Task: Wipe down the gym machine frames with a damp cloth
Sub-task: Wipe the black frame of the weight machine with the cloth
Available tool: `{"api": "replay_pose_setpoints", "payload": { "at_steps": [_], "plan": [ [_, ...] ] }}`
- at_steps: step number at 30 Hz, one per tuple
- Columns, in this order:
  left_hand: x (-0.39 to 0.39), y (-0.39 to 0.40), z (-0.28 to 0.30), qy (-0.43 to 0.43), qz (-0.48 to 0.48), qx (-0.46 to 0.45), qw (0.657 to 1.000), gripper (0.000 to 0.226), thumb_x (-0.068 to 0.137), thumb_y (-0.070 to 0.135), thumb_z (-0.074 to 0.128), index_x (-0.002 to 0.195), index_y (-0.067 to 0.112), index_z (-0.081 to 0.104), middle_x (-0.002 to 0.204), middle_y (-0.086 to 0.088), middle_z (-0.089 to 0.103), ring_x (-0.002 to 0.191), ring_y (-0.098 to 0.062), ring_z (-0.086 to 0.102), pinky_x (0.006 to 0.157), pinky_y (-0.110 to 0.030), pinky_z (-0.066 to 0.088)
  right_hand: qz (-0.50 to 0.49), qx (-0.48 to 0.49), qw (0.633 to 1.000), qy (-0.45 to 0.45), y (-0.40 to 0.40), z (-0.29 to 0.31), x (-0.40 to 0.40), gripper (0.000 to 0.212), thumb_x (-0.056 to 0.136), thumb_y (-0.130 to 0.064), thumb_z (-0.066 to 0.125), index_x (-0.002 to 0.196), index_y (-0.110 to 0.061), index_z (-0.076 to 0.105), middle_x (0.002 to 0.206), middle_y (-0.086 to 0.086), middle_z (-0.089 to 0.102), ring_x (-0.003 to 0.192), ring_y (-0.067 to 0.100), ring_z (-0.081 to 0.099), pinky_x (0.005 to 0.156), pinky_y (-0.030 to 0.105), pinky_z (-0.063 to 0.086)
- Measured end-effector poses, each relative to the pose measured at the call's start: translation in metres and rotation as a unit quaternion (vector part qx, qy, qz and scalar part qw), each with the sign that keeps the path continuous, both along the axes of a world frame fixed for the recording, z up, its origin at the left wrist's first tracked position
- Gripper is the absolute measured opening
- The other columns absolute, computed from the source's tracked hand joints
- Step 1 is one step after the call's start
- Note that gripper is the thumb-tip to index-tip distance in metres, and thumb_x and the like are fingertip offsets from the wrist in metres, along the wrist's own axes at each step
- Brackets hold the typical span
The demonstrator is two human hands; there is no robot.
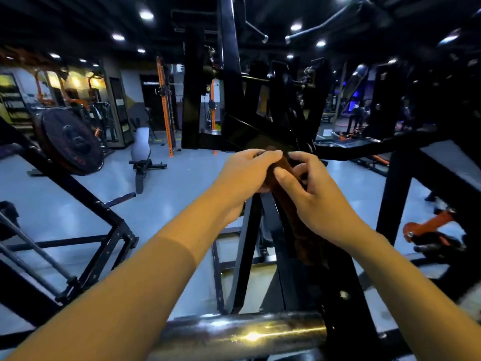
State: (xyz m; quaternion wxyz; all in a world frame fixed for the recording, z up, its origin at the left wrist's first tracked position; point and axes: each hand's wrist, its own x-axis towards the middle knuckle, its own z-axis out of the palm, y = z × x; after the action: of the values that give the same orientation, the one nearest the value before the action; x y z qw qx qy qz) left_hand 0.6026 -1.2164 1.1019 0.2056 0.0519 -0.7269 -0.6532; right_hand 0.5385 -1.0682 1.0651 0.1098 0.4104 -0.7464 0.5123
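A dark brown cloth (299,230) hangs down from between my two hands in front of the black machine frame (250,136). My left hand (247,175) grips the cloth's top from the left, fingers curled over it. My right hand (309,186) pinches the same top part from the right with thumb and fingers. Both hands are raised at the middle of the view, close to the frame's sloping black beam. The cloth's upper end is mostly hidden by my fingers.
A shiny steel bar (242,334) crosses just below my arms. A black weight plate (70,142) sits on a sloping frame at left. A bench (143,157) stands on the grey floor behind. Orange handles (429,227) and black uprights (395,194) stand at right.
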Motion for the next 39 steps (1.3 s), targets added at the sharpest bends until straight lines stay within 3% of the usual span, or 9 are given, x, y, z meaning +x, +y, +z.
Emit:
{"api": "replay_pose_setpoints", "payload": {
  "at_steps": [4, 6, 9, 12, 18, 21, 27, 32, 39],
  "plan": [
    [-0.022, -0.012, 0.002, -0.001, -0.054, -0.025, 0.998, 0.024, 0.102, 0.034, 0.062, 0.108, 0.015, 0.073, 0.104, -0.008, 0.075, 0.097, -0.018, 0.072, 0.088, -0.036, 0.062, -0.009, 0.041, 0.999, 0.015, 0.0, 0.004, -0.004, 0.033, 0.104, -0.051, 0.05, 0.131, -0.038, 0.061, 0.096, -0.014, 0.072, 0.084, 0.002, 0.067, 0.066, 0.016, 0.047],
    [-0.033, -0.021, -0.003, 0.02, -0.006, -0.159, 0.987, 0.029, 0.1, 0.048, 0.061, 0.099, 0.023, 0.075, 0.097, -0.001, 0.072, 0.091, -0.011, 0.067, 0.084, -0.033, 0.058, -0.081, 0.028, 0.996, 0.03, 0.008, 0.004, -0.01, 0.032, 0.105, -0.042, 0.054, 0.136, -0.035, 0.062, 0.086, -0.016, 0.069, 0.076, 0.0, 0.065, 0.058, 0.014, 0.044],
    [-0.055, -0.042, -0.004, 0.109, 0.177, -0.469, 0.858, 0.033, 0.099, 0.053, 0.055, 0.109, 0.025, 0.07, 0.111, 0.005, 0.058, 0.109, -0.015, 0.05, 0.092, -0.033, 0.043, -0.215, -0.01, 0.976, 0.031, 0.027, 0.004, -0.027, 0.043, 0.105, -0.041, 0.057, 0.147, -0.03, 0.056, 0.089, -0.016, 0.065, 0.075, 0.006, 0.063, 0.056, 0.01, 0.045],
    [-0.087, -0.061, 0.015, 0.182, 0.247, -0.59, 0.747, 0.046, 0.099, 0.046, 0.05, 0.128, 0.014, 0.066, 0.127, -0.005, 0.059, 0.125, -0.029, 0.05, 0.112, -0.043, 0.034, -0.265, 0.01, 0.964, 0.017, 0.04, 0.007, -0.041, 0.054, 0.103, -0.045, 0.06, 0.152, -0.029, 0.044, 0.095, -0.014, 0.062, 0.073, 0.007, 0.061, 0.056, 0.014, 0.047],
    [-0.153, -0.079, 0.045, 0.083, 0.219, -0.695, 0.68, 0.068, 0.102, 0.053, 0.019, 0.117, 0.014, 0.073, 0.107, -0.009, 0.07, 0.111, -0.031, 0.059, 0.12, -0.047, 0.029, -0.252, 0.043, 0.966, 0.047, 0.029, 0.0, -0.062, 0.036, 0.104, -0.046, 0.056, 0.137, -0.033, 0.062, 0.114, -0.007, 0.056, 0.081, 0.006, 0.059, 0.064, 0.023, 0.044],
    [-0.162, -0.077, 0.032, 0.115, 0.249, -0.717, 0.641, 0.055, 0.105, 0.042, 0.028, 0.104, 0.012, 0.074, 0.089, -0.01, 0.068, 0.091, -0.033, 0.061, 0.109, -0.046, 0.039, -0.274, 0.065, 0.957, 0.072, 0.028, -0.006, -0.071, 0.037, 0.106, -0.044, 0.052, 0.137, -0.028, 0.065, 0.113, -0.011, 0.049, 0.081, 0.003, 0.057, 0.059, 0.021, 0.039],
    [-0.167, -0.069, 0.022, 0.175, 0.326, -0.666, 0.648, 0.04, 0.099, 0.026, 0.041, 0.079, 0.006, 0.069, 0.077, -0.013, 0.064, 0.078, -0.034, 0.058, 0.1, -0.047, 0.046, -0.242, 0.05, 0.959, 0.137, 0.006, 0.007, -0.085, 0.039, 0.106, -0.041, 0.054, 0.141, -0.027, 0.061, 0.12, -0.008, 0.061, 0.106, 0.017, 0.056, 0.08, 0.032, 0.05],
    [-0.175, -0.068, 0.018, 0.221, 0.359, -0.626, 0.656, 0.04, 0.098, 0.022, 0.042, 0.072, 0.006, 0.066, 0.071, -0.01, 0.061, 0.073, -0.031, 0.054, 0.096, -0.047, 0.048, -0.245, 0.054, 0.954, 0.163, 0.016, -0.005, -0.083, 0.036, 0.106, -0.04, 0.051, 0.137, -0.029, 0.064, 0.112, -0.011, 0.06, 0.099, 0.014, 0.056, 0.065, 0.021, 0.041],
    [-0.182, -0.068, 0.017, 0.263, 0.373, -0.593, 0.663, 0.038, 0.097, 0.018, 0.042, 0.064, 0.01, 0.059, 0.069, 0.004, 0.034, 0.069, -0.019, 0.032, 0.085, -0.041, 0.044, -0.207, 0.043, 0.964, 0.162, 0.01, 0.005, -0.098, 0.041, 0.104, -0.041, 0.055, 0.142, -0.027, 0.062, 0.117, -0.01, 0.067, 0.1, 0.017, 0.055, 0.079, 0.031, 0.045]
  ]
}}
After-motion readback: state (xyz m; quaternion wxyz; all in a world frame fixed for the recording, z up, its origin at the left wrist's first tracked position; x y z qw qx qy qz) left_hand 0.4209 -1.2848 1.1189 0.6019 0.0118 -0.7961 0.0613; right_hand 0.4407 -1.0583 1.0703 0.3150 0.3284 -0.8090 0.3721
